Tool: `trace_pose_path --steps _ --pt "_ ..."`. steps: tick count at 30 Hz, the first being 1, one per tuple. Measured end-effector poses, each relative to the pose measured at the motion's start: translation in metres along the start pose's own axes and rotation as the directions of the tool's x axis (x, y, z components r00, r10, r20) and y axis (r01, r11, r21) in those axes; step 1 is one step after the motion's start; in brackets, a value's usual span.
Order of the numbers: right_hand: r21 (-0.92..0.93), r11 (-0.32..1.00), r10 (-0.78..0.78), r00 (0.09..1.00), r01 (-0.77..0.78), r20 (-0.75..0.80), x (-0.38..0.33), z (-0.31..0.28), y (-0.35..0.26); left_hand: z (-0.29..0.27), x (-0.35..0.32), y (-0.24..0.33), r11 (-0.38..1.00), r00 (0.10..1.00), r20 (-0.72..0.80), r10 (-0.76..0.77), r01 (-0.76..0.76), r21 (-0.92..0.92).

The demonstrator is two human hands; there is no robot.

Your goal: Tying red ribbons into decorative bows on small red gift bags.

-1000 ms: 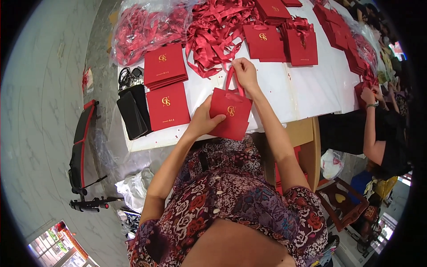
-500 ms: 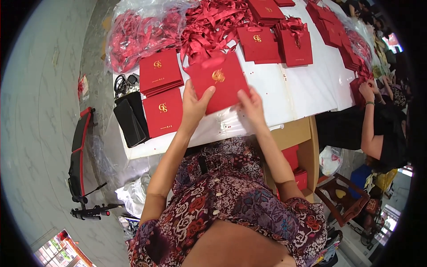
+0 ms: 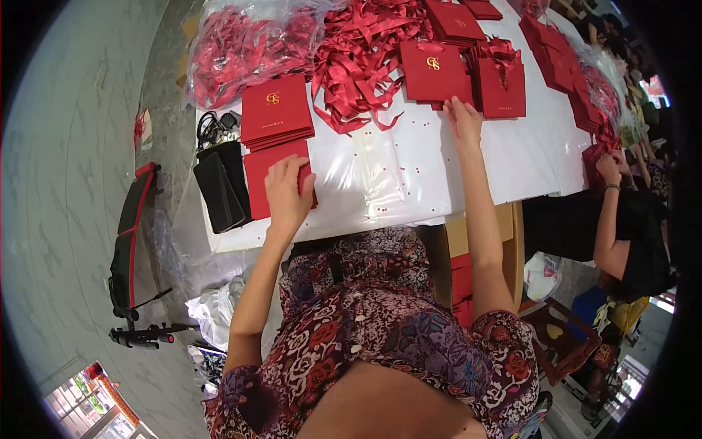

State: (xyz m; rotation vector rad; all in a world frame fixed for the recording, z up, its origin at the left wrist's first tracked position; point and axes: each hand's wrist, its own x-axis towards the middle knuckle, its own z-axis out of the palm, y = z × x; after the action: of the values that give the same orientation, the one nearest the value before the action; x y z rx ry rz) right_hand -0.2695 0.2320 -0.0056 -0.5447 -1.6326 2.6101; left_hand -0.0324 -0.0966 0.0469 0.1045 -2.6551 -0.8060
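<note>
My left hand (image 3: 287, 192) lies over a flat red paper gift bag (image 3: 262, 196) at the front left of the table. Its fingers are bent a little, with the thumb apart, and the bag stays on the table. At the back, my right hand (image 3: 462, 121) reaches to the lower edge of a red gift bag with a gold emblem (image 3: 420, 73); its fingers are stretched out and touch that edge without gripping. That bag rests on other red bags. A neat stack of red bags (image 3: 274, 110) stands just beyond my left hand.
A heap of red ribbons (image 3: 362, 73) lies mid-table, beside a clear plastic bag of ribbons (image 3: 252, 47). Black phones (image 3: 217, 192) and a cable (image 3: 210, 126) are at the left. Bags with ribbon (image 3: 502, 88) stand at the right, where a co-worker's hands (image 3: 610, 167) work.
The bag that both hands held over the table now lies at the back with the other red bags. My right hand went away with it; my left hand dropped to the front left bag.
</note>
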Motion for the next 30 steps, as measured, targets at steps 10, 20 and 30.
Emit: trace_pose_path --steps 10,20,30 --pt "-0.613 0.307 -0.273 0.685 0.728 0.676 -0.104 0.055 0.036 0.054 -0.032 0.024 0.983 0.982 0.153 0.113 -0.133 0.128" --pt "-0.386 0.207 -0.215 0.427 0.899 0.879 -0.177 0.058 0.018 0.037 0.009 0.067 0.797 0.965 0.179 -0.194 0.261 -0.544" --pt "-0.386 0.384 -0.326 0.514 0.839 0.793 -0.21 0.052 0.023 0.069 -0.008 0.054 0.212 0.808 0.516 -0.285 0.578 -0.788"
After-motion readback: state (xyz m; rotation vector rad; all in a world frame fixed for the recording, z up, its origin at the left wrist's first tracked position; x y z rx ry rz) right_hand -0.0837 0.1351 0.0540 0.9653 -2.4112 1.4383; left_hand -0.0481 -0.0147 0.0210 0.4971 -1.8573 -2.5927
